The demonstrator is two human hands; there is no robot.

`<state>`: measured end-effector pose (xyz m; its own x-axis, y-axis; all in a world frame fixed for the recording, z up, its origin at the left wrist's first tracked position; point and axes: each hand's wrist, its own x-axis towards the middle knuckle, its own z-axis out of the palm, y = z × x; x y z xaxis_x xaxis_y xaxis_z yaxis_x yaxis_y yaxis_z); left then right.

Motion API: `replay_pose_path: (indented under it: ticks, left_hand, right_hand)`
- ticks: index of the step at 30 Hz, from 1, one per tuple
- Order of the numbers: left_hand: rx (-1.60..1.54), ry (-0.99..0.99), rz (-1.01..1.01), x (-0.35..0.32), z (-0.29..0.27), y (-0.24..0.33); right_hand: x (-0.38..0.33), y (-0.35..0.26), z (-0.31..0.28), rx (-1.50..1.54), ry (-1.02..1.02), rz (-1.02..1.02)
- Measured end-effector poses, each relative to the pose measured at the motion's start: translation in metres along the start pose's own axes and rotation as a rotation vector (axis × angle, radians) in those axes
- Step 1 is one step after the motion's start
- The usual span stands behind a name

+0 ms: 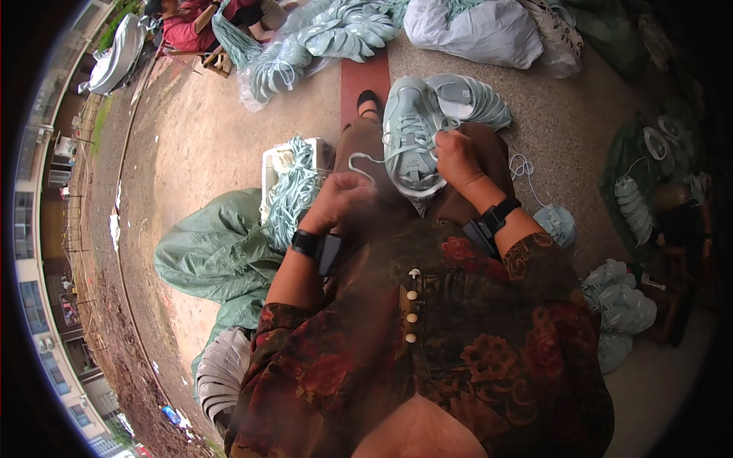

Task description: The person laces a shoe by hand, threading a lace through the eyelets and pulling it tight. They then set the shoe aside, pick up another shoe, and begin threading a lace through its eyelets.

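A pale blue-grey lace-up shoe upper [408,145] rests on my lap between my knees, toe end toward me. A light shoelace [365,157] runs from its left side in a loop to my left hand [345,197], whose fingers are closed on it, slightly blurred. At the upper's right edge, my right hand [460,160] pinches another part of the lace between thumb and fingers. Just beyond my right knee lies a fanned stack of similar uppers [489,107].
Left of my leg, a white box [267,179] holds a bundle of pale blue laces [294,191], beside a green sack [210,248]. Tied uppers [556,224] lie on the right floor. Ahead are more uppers [343,30], a white plastic bag [473,34] and a seated person [187,30].
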<state>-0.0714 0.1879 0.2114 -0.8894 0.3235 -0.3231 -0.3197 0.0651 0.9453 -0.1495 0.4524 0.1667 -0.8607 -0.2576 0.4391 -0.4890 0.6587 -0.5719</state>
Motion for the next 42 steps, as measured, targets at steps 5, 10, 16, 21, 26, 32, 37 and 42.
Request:
replay_pose_path:
  ticks: [5,10,16,21,26,32,37,42]
  left_hand:
    - [0.178,-0.077,0.019,0.028,0.049,0.027]
    - [0.370,-0.044,0.161,0.070,0.078,0.014]
    - [0.582,0.194,0.324,0.097,0.098,0.001]
    - [0.613,0.300,0.337,0.107,0.105,-0.009]
    - [0.621,0.333,0.286,0.106,0.104,-0.008]
    - [0.581,0.328,0.316,0.105,0.106,-0.012]
    - [0.537,0.339,0.249,0.106,0.102,-0.011]
    - [0.928,0.010,0.401,0.081,0.067,-0.010]
  right_hand:
    - [-0.008,-0.001,-0.007,0.226,-0.013,0.283]
    - [-0.012,-0.021,-0.018,-0.140,-0.143,-0.021]
    - [-0.025,-0.002,-0.005,-0.091,-0.062,0.017]
    - [-0.027,0.007,-0.002,-0.009,0.025,0.107]
    - [-0.025,-0.010,-0.014,-0.016,0.001,0.091]
    - [-0.024,-0.013,-0.017,-0.079,-0.028,-0.022]
    - [-0.024,-0.015,-0.016,-0.067,-0.012,-0.020]
    - [-0.027,-0.006,-0.013,-0.095,0.015,0.020]
